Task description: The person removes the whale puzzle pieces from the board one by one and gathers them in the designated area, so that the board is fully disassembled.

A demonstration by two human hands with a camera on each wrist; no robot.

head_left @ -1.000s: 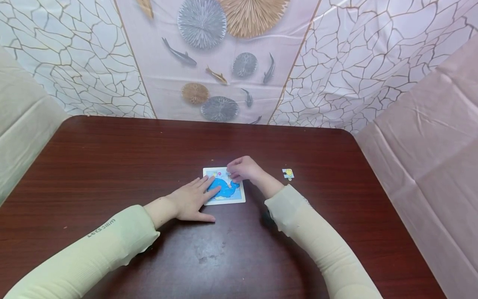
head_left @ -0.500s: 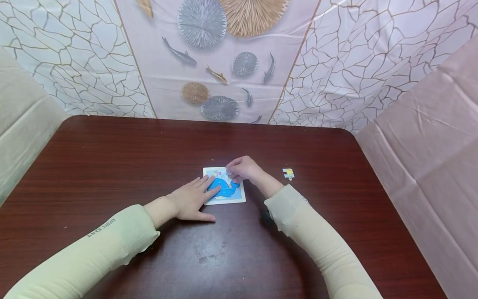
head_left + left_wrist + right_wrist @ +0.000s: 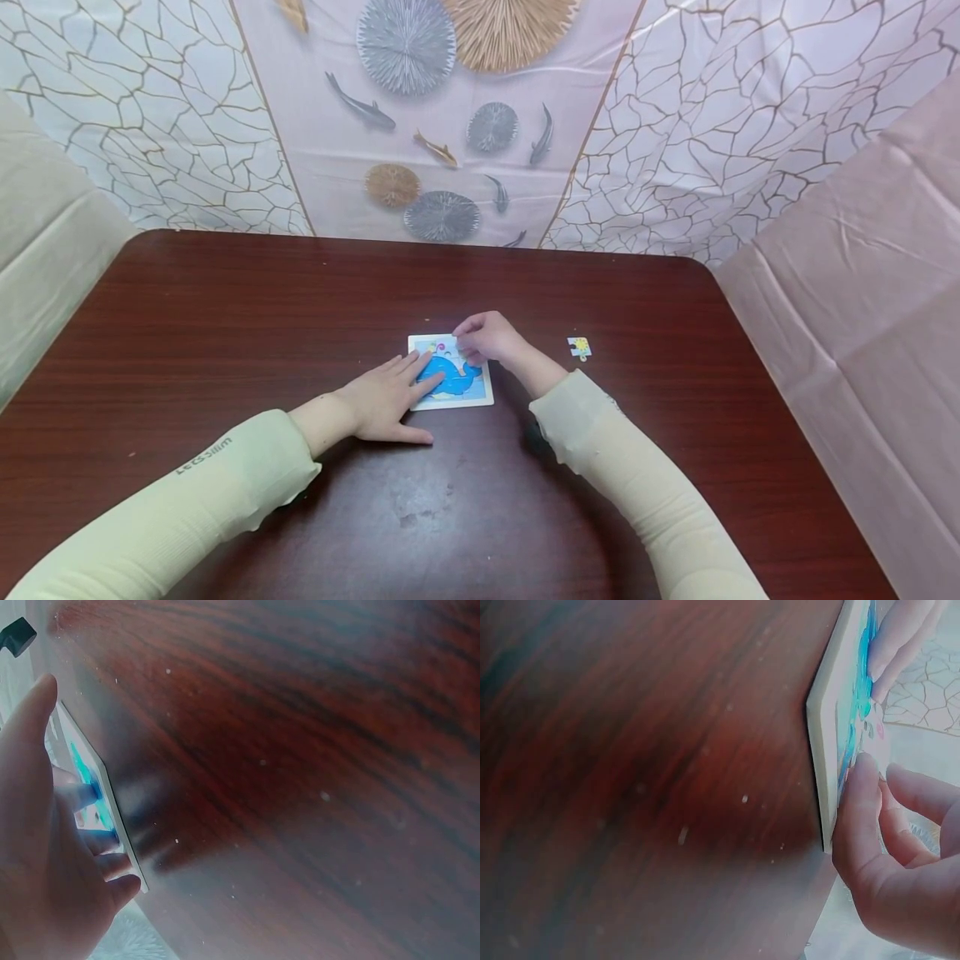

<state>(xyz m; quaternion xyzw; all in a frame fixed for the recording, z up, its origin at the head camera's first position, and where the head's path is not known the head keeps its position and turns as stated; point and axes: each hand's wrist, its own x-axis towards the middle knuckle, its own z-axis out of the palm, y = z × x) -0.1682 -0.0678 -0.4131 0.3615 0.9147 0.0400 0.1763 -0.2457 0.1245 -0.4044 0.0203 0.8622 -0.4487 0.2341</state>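
Observation:
A small square jigsaw puzzle (image 3: pixel 457 404) with a white border and a blue whale lies on the table. My left hand (image 3: pixel 386 400) rests over its left side, fingers spread and straight, the thumb on the tabletop. At the upper right corner my right hand (image 3: pixel 491 340) has thumb and fingers bent together over the picture, pinching a puzzle piece that they mostly hide. In the right wrist view the fingertips of the right hand (image 3: pixel 892 847) are right at the puzzle's face. The left wrist view shows several left fingers (image 3: pixel 112 864) across the puzzle's border (image 3: pixel 112 799).
One loose puzzle piece (image 3: pixel 579 348) with a yellow sun lies right of the puzzle. The dark brown table (image 3: pixel 262 317) has a glossy wood-grain top. Patterned cloth (image 3: pixel 442 125) hangs behind it, and plain cloth (image 3: pixel 862 317) stands along the right side.
My right fingers shift very slightly at the puzzle's upper right corner, and a little more of the picture with its bubbles shows beside them. The left hand stays in place.

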